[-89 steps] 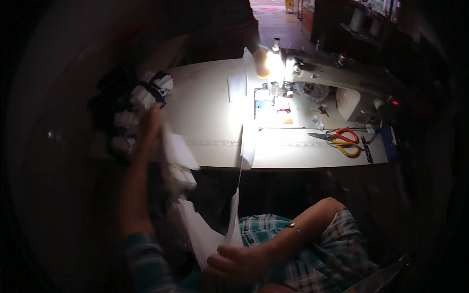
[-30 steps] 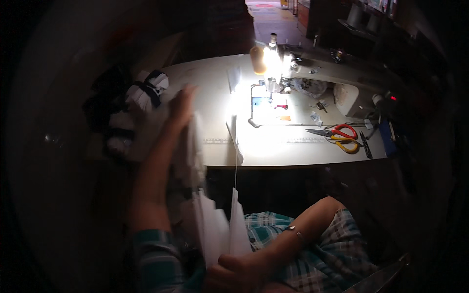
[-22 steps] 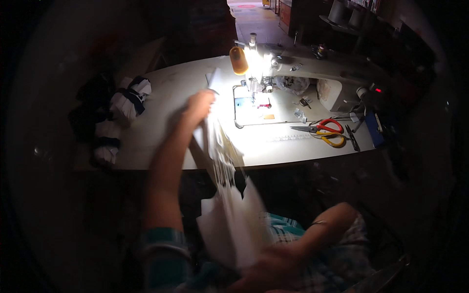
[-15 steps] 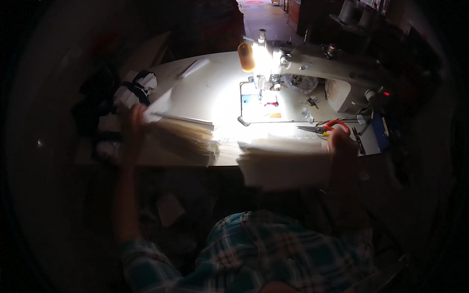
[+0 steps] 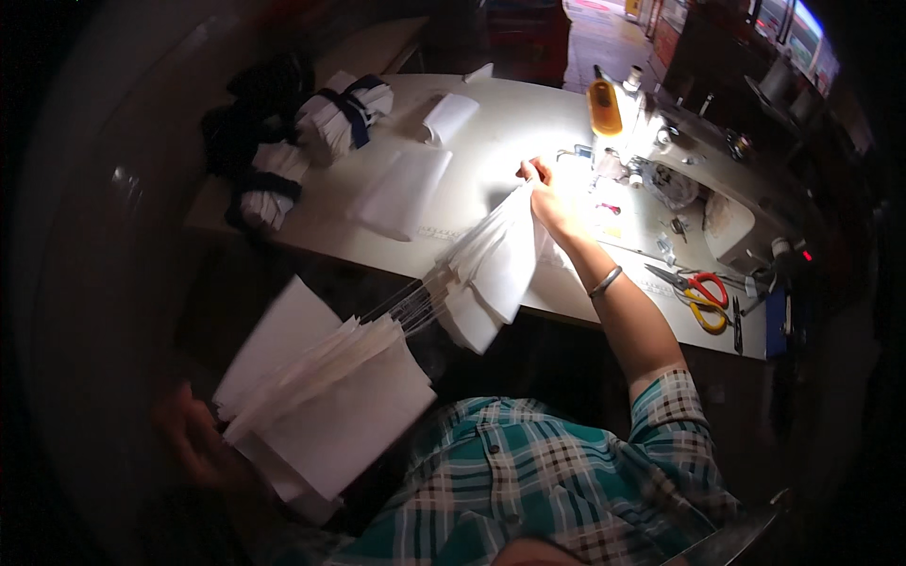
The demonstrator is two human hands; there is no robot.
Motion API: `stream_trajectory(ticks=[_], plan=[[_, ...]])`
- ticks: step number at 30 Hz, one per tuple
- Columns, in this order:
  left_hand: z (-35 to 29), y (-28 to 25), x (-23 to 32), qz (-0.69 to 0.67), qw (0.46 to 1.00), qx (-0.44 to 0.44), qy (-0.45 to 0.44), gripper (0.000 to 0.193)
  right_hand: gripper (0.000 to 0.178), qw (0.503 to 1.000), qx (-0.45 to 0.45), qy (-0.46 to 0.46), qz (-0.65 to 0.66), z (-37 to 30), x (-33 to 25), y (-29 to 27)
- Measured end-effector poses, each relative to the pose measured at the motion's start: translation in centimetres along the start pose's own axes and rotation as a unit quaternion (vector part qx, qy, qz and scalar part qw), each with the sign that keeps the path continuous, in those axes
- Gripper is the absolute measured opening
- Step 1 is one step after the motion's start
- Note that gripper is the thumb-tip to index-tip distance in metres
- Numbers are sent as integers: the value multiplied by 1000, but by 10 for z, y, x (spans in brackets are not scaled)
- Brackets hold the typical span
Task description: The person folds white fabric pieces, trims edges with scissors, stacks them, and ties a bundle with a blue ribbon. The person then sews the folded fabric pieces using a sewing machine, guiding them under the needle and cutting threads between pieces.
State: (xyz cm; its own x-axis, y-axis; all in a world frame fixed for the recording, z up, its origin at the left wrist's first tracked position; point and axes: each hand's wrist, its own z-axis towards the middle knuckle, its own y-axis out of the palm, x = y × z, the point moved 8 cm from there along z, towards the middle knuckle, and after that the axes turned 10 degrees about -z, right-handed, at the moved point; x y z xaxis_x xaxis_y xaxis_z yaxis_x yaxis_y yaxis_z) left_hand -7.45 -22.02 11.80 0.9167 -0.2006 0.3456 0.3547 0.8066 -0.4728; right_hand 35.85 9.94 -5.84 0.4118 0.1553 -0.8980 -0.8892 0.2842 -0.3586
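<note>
Moved since half a second ago: left hand (image 5: 193,432) and left stack of white cloth pieces (image 5: 330,410), from over the surface (image 5: 326,226) to the lower left of the frame; right hand (image 5: 547,196) and right stack of white cloth pieces (image 5: 505,259), from near the scissors (image 5: 687,285) toward upper centre. View swung as well.

Left hand: dim, at the left stack's outer edge; fingers partly seen, grip cannot be told.

Tied bundles (image 5: 330,127), upper left: white, bound with dark strips, on the surface.

Left stack: fanned, in front of the surface's edge. Judged light, each piece soft and thin, the pile firmer; layers likely to slide. Best hold: outer edge, thumb above, fingers beneath, all layers together.

Loose white piece (image 5: 404,193): flat on the surface, upper centre-left.

Fine threads (image 5: 406,298): several, spanning the gap between stacks. Judged easily snagged or snapped; no handhold.

Right stack: centre, hanging limp, layers spread. Best hold: gathered upper corner, away from the threads.

Right hand: thumb and fingers pinching that corner; bangle (image 5: 605,282) at wrist.

Scissors: red and yellow handles, right, before the sewing machine (image 5: 744,231).
</note>
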Motion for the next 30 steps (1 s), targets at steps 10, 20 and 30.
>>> stream_trajectory(ticks=[10,20,30], plan=[[-44,-63,32,43,995,18,88,25,73,916,-126,-203,-323,21,-92,115],[12,-32,-137,73,945,42,-317,45,23,883,-44,-286,-369,-14,-106,81],[138,316,-215,-127,965,-224,-54,21,26,872,-35,-489,4,-267,-194,8]])
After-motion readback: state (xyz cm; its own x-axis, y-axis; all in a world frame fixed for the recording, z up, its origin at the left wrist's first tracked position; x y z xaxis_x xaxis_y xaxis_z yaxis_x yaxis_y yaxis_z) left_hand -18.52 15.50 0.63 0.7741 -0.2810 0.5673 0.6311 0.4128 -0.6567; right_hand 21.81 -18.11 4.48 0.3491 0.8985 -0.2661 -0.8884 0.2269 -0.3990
